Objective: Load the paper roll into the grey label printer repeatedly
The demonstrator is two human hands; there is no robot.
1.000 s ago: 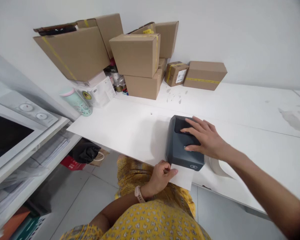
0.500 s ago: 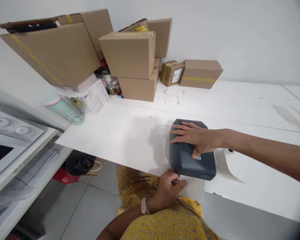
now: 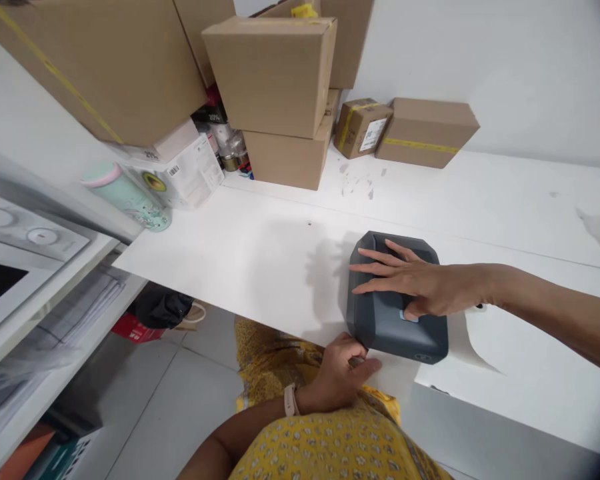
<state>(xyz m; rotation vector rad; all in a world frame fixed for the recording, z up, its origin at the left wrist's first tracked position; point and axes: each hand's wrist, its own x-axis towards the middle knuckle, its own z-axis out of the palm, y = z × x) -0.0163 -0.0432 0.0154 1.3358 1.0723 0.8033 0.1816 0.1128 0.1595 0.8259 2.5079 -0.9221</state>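
Observation:
A dark grey boxy device [image 3: 395, 333] with bevelled corners sits near the front edge of the white table. My right hand [image 3: 420, 283] lies on top of it, fingers spread, the thumb at a small light blue patch. At the table's front edge, beside the device's near left corner, my left hand [image 3: 345, 367] is curled with its fingers bent; whether it holds anything is hidden. White paper [image 3: 473, 347] curves out at the device's right side.
Cardboard boxes [image 3: 270, 80] are stacked at the back left, with two smaller ones [image 3: 417, 133] by the wall. A mint green bottle [image 3: 130, 197] stands near a white box [image 3: 187, 173]. On the left is a shelf with a white appliance [image 3: 25, 227].
The view has shifted, so the table and device appear further right. My right hand's fingers are spread a little wider on the device; my left hand stays at the table edge.

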